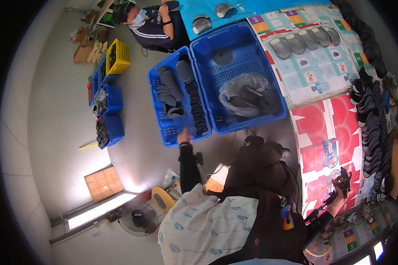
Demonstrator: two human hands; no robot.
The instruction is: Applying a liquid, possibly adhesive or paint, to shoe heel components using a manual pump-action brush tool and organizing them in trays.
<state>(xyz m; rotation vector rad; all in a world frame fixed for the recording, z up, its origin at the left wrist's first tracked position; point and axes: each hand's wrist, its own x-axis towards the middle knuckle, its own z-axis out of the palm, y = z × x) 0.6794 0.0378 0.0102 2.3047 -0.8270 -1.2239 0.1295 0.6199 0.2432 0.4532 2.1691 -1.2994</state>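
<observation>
My left hand (184,136) is over the near end of the narrow blue crate (170,140), with its fingers stretched toward it and nothing visible in them. Inside that crate lie a long row of dark curved pads (196,104) and a looser stack of grey pads (166,95). Out to the right, my right hand (339,194) is closed around a small black object (342,179) above the red-printed sheet (309,152) on the table. Its exact kind is hard to make out. A thin yellow hose or cord (316,194) runs close to that hand.
A wider blue crate (239,128) holds a clear plastic bag (239,86) of dark pads. Grey rounded pieces (311,39) line the table, with stacked dark pads (371,132) along its far right side. A masked person (159,28) sits beyond the crates. A fan (138,218) stands lower left.
</observation>
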